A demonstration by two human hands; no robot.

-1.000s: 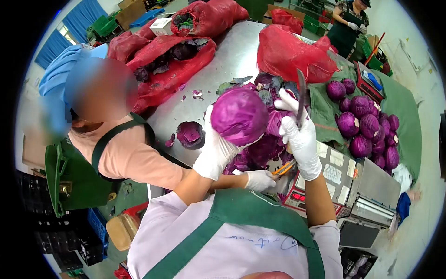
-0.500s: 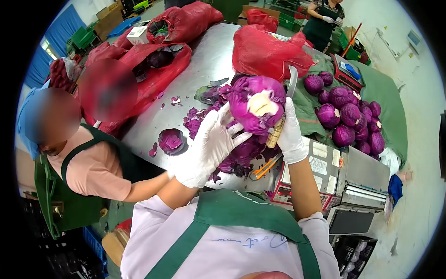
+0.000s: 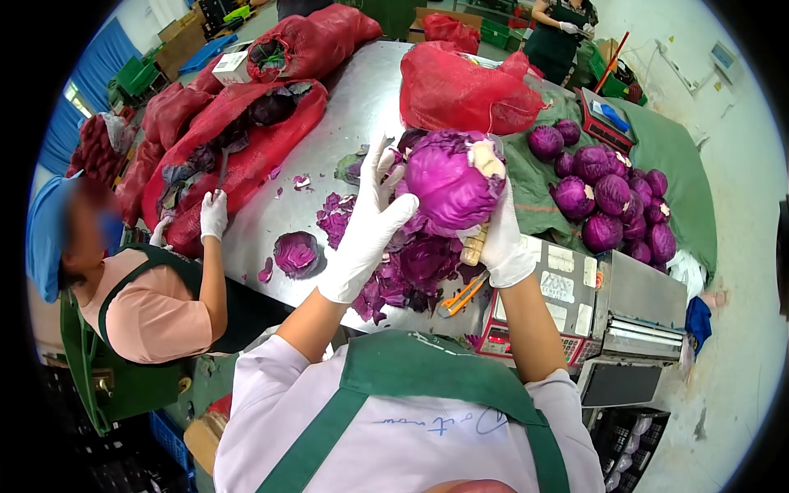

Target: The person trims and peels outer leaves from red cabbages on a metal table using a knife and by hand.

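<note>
1 cabbage [image 3: 450, 185] in curled right hand [image 3: 504, 242], left hand [image 3: 371, 218] spread alongside, inside edge of table [image 3: 362, 107]

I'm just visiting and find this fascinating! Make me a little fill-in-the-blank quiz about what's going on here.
1. The left hand and right hand wear white ____.
2. The raised cabbage between them is coloured ____.
3. The pile of cabbages on the right rests on a ____ cloth.
4. The open mesh bag in front of the co-worker is ____.

Missing words: gloves; purple; green; red.
</note>
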